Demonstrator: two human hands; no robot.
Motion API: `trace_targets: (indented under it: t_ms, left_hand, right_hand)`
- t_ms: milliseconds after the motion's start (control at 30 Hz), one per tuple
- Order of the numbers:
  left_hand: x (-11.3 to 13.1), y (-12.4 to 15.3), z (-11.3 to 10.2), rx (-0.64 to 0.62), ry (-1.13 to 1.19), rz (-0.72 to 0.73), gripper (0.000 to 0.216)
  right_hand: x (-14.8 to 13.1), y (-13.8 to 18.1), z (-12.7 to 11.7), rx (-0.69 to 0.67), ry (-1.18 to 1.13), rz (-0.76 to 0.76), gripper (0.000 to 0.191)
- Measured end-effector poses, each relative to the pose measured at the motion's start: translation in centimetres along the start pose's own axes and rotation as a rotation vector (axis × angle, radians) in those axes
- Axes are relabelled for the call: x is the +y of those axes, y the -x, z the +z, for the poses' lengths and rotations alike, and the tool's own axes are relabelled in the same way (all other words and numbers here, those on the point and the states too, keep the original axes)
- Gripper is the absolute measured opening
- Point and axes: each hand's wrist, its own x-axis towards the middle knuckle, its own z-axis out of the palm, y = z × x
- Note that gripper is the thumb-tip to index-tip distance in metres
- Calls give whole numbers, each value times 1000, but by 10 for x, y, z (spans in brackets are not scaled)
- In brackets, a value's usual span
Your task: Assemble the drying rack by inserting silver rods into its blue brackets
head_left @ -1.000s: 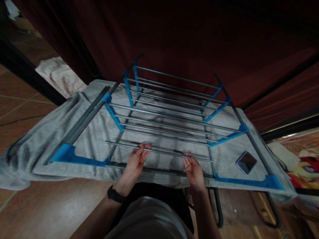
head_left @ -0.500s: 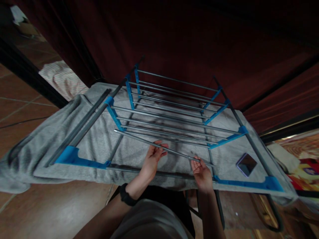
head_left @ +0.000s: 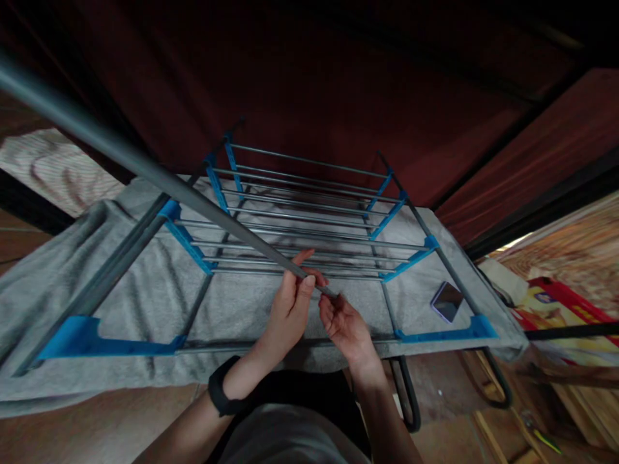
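Observation:
My left hand is closed around a grey metal tube, thumb on top, close to the tube's lower end. At that end the fingers of my right hand are curled and hold the tip. The tube rises to the upper left, and its far end passes out of view near the camera. Beneath and beyond it lies a partly assembled rack of grey rods with blue plastic brackets. It rests on a grey blanket. Both hands are above the near side of the rack.
A phone lies on the blanket inside the rack's right side. Behind stands a dark red curtain-like surface. At the right are a red and yellow package and wooden pieces. Black metal legs stand below the near edge.
The tube has gone from lying low across the rack's front to slanting up toward the camera on the left. My hands have come closer together, and the view has shifted.

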Motion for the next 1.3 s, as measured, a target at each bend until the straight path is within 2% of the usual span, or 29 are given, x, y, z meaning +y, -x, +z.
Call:
trace_targets:
  t_ms: [100,167,300,367,500,700,833,1033,1300]
  left_hand:
    - [15,-8,-4,-30,-71,152,40]
    - [26,-13,-8,-48,-138,216,42]
    - [40,-19,-15,-76,-369,294,39]
    - [39,-20,-16,-141,-465,348,37]
    - [18,-15,-17,-311,-638,411,41]
    - [-29,-3,-21,-418,-1021,334,41]
    - [-51,4,-27,-486,-1171,274,44]
    - [-76,12,-40,-547,-1223,176,56]
    - [-94,17,-46,-554,-1147,59,47]
  right_hand:
    - [3,5,5,-120,87,118,20]
    - [2,8,3,-152,130,138,16]
    - [-1,11,-4,-135,122,96,6]
    - [-3,11,-6,-85,96,38,5]
    - [-5,10,-11,-8,84,-69,6]
    - [-12,10,-21,108,129,-160,4]
    - [-13,8,-27,149,162,-199,7]
    - [-11,4,-35,140,161,-246,6]
    - [-16,-1,-48,208,122,-357,9]
